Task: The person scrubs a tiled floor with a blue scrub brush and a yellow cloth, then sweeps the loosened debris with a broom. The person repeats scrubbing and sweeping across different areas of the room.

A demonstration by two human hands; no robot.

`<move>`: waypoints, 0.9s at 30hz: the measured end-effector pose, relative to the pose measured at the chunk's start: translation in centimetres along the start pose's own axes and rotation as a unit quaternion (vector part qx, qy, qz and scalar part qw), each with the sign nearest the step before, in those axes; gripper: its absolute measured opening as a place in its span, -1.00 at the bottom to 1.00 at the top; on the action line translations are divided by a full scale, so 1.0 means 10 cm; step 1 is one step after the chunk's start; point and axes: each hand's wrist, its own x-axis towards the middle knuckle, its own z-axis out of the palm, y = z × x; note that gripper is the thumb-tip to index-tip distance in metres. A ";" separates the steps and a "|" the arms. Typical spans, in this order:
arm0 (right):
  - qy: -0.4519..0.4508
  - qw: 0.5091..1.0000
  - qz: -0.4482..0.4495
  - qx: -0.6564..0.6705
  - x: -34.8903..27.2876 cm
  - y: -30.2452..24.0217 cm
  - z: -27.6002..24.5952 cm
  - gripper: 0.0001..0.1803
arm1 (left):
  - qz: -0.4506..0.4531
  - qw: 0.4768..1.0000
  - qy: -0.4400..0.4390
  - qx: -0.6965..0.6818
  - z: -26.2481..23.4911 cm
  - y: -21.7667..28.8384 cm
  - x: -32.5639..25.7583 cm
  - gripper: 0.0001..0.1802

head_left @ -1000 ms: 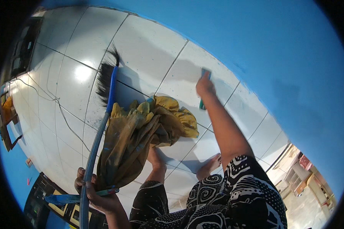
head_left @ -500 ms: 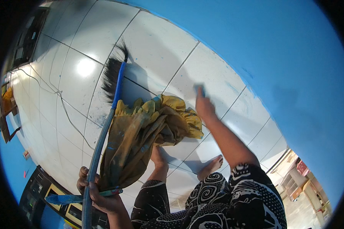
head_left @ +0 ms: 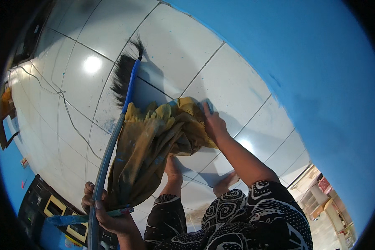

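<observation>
My left hand (head_left: pixel 108 212) is closed around the grey-blue handle of a broom (head_left: pixel 108 154) and a paint-covered paintbrush (head_left: pixel 68 219) lying across it. A brown, paint-stained cloth (head_left: pixel 143 162) with a gathered yellow edge hangs along the handle, its lower end at the same hand. The broom's blue head with black bristles points away from me, over the floor. My right hand (head_left: pixel 216 123) is at the cloth's right edge, fingers closed on a small blue-grey thing (head_left: pixel 207 106) whose kind I cannot make out. Whether these fingers also grip the cloth is hidden.
White floor tiles (head_left: pixel 221 79) with blue paint specks run beneath me, bordered by a blue wall (head_left: pixel 304 62) on the right. A thin cable (head_left: pixel 71 118) trails over the tiles at left. Dark furniture (head_left: pixel 46 208) stands lower left; shelves (head_left: pixel 329 210) show lower right. My bare feet are below the cloth.
My right hand has moved left and a little nearer, from over the bare tiles to the cloth's yellow edge. My left hand keeps its hold on the broom and paintbrush.
</observation>
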 end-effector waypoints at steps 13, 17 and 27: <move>0.159 0.985 0.042 0.060 1.15 -0.92 -0.64 -0.36 | 0.078 0.992 -0.027 0.098 -0.13 -0.25 0.12 -0.69; 0.043 0.999 0.006 0.010 0.74 -1.12 -0.36 -0.36 | -0.003 0.999 0.009 -0.041 -0.19 -0.15 0.15 -0.70; 0.167 0.981 0.065 0.071 1.72 -0.97 -1.33 -0.45 | -0.026 0.999 -0.030 0.000 -0.32 -0.24 0.18 -0.54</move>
